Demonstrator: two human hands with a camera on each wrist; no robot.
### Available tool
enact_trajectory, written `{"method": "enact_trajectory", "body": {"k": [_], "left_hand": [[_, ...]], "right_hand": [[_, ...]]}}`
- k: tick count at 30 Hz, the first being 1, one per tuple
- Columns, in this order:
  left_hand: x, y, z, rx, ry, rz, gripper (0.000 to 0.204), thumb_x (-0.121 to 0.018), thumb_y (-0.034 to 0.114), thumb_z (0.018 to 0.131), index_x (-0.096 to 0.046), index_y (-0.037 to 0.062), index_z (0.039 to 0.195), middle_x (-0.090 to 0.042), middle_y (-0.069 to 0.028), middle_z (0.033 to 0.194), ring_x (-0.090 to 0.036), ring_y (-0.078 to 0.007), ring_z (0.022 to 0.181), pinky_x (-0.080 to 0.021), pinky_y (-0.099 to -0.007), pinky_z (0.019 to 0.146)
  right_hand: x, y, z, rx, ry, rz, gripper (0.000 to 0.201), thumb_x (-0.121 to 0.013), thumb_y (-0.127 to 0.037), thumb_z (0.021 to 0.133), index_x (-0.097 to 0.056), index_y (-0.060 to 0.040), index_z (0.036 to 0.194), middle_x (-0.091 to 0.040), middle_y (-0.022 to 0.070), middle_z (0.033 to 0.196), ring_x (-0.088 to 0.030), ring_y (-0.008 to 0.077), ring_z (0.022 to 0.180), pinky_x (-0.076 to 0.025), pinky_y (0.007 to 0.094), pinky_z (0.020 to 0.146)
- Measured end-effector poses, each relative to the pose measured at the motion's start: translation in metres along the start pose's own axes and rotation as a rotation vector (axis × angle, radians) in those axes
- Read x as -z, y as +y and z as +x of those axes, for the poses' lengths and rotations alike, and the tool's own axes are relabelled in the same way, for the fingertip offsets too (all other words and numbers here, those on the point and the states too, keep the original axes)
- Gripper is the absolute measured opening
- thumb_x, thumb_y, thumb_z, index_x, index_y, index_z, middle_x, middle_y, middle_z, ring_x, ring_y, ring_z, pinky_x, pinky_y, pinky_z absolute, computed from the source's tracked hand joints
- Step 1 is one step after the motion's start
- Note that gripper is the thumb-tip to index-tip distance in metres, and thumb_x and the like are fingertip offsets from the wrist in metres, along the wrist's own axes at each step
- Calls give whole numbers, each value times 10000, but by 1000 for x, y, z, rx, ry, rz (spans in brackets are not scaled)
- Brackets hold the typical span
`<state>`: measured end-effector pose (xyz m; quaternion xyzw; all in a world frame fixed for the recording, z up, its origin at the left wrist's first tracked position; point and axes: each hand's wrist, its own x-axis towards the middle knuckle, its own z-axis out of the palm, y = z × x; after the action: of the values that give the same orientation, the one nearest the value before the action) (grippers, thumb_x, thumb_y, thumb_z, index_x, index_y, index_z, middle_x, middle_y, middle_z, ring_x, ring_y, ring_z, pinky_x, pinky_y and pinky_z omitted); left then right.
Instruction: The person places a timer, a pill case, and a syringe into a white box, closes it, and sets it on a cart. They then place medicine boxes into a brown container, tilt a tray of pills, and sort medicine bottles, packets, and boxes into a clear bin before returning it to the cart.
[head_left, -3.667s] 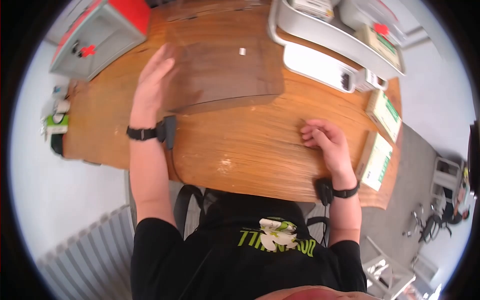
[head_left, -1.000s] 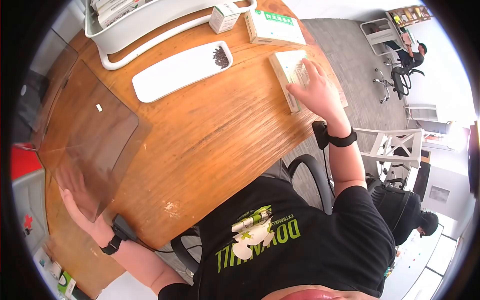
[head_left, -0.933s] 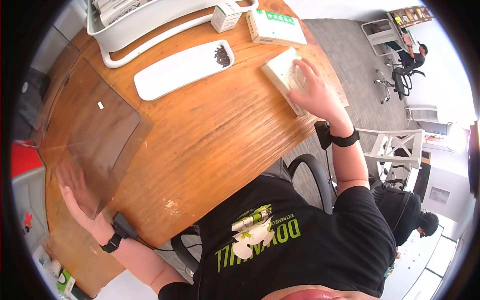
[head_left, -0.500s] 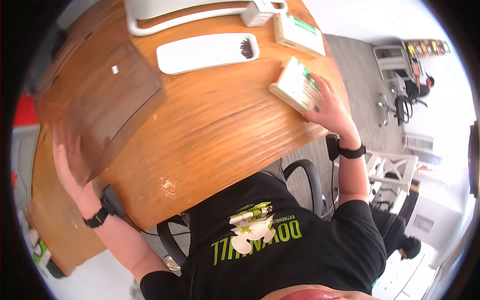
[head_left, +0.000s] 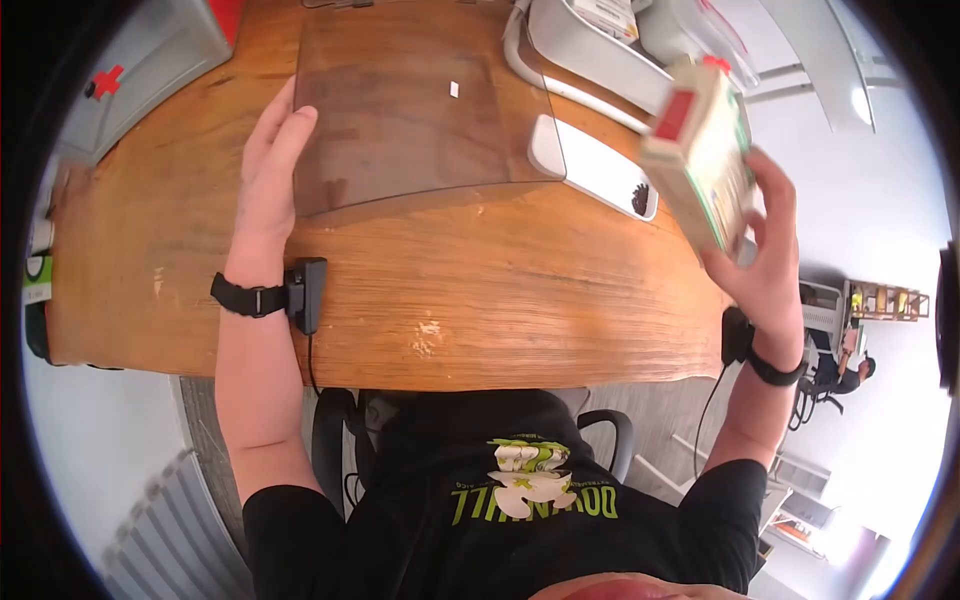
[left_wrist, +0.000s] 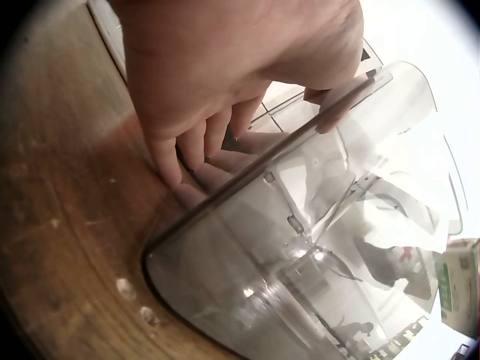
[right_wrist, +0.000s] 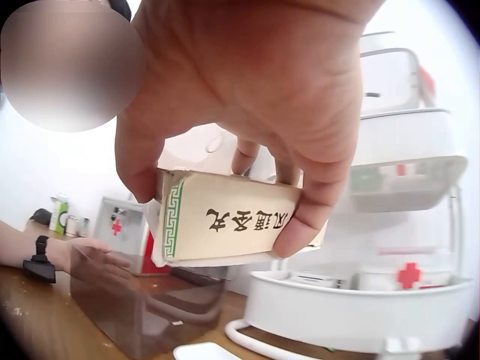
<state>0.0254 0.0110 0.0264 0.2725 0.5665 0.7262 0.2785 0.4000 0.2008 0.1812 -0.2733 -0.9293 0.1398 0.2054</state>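
Right hand (head_left: 768,262) gripped the medicine box (head_left: 700,150) from below and behind, thumb and fingers curled round it, and held it in the air well above the surface (head_left: 500,290); in the right wrist view the same box (right_wrist: 225,221) lay lengthways across the fingers, its printed face turned outward. Its long axis ran away from the body, tilted up at the far end. Left hand (head_left: 268,170) was well apart from the box, across the surface, lying flat with fingers straight along the left edge of the clear plastic bin (head_left: 410,110); the left wrist view showed those fingers (left_wrist: 202,142) against the bin's wall (left_wrist: 300,247), touching it. So the right hand alone carried the box, and the bin stood to its left. Between them lay a white tray (head_left: 590,165) with a small heap of dark pellets (head_left: 640,198), and beyond it a white basket (head_left: 590,50), which I judged the nearest things in the way of any path across
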Motion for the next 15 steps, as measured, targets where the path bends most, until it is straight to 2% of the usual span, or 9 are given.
{"method": "enact_trajectory", "body": {"k": [2,4,5,6,8,11,13,15], "left_hand": [[-2,2,-2,8,18,-25,582,-577,224,1000,-444,-33,1505,-539,-123,1474,-486,-202,1361,-354,-333,1143],[-3,4,-4,33,15,-58,580,-582,228,1003,-446,-34,1503,-541,-122,1472,-489,-202,1357,-357,-331,1140],[-1,0,-4,28,9,-60,584,-584,228,1005,-439,-36,1505,-539,-123,1475,-490,-202,1356,-358,-332,1139],[1,-5,-1,16,4,-61,589,-586,228,1006,-433,-39,1508,-537,-123,1477,-491,-203,1355,-360,-332,1139],[4,-6,2,-6,-6,-64,596,-586,227,1009,-419,-43,1513,-531,-130,1482,-489,-205,1357,-360,-333,1140],[0,0,-1,-16,-7,-50,594,-575,229,1015,-412,-38,1520,-524,-135,1487,-477,-206,1370,-346,-331,1149],[-1,0,-2,-16,6,-16,579,-557,237,1019,-425,-19,1521,-522,-122,1489,-463,-196,1380,-322,-325,1161],[2,-5,1,-6,2,-49,592,-577,204,1009,-407,-46,1517,-517,-160,1488,-473,-216,1378,-341,-334,1155]], "right_hand": [[-14,-26,41,102,-56,83,752,-811,-51,690,-465,-58,1357,-530,157,1359,-618,290,1141,-559,369,844],[-33,-43,81,327,-88,-45,709,-819,-69,689,-485,-67,1315,-548,163,1294,-611,332,1080,-541,365,848],[-46,-51,98,342,-127,-43,657,-819,-133,703,-503,-72,1276,-541,172,1276,-564,370,1138,-518,396,935],[-52,-72,110,191,-269,-86,679,-778,-83,707,-474,-92,1314,-510,157,1400,-577,282,1195,-542,357,884],[-84,-75,136,409,-253,-114,641,-777,-109,713,-475,-81,1278,-518,153,1324,-563,322,1169,-524,371,933],[-127,-66,165,526,-307,-176,633,-804,-191,714,-502,-80,1259,-529,159,1294,-527,364,1204,-490,441,1005],[-147,-70,177,476,-426,-229,634,-800,-216,715,-497,-81,1256,-516,156,1322,-495,370,1252,-474,451,1034],[-162,-75,185,412,-531,-274,669,-807,-221,707,-482,-75,1273,-501,147,1357,-484,377,1278,-463,447,1059]]}}
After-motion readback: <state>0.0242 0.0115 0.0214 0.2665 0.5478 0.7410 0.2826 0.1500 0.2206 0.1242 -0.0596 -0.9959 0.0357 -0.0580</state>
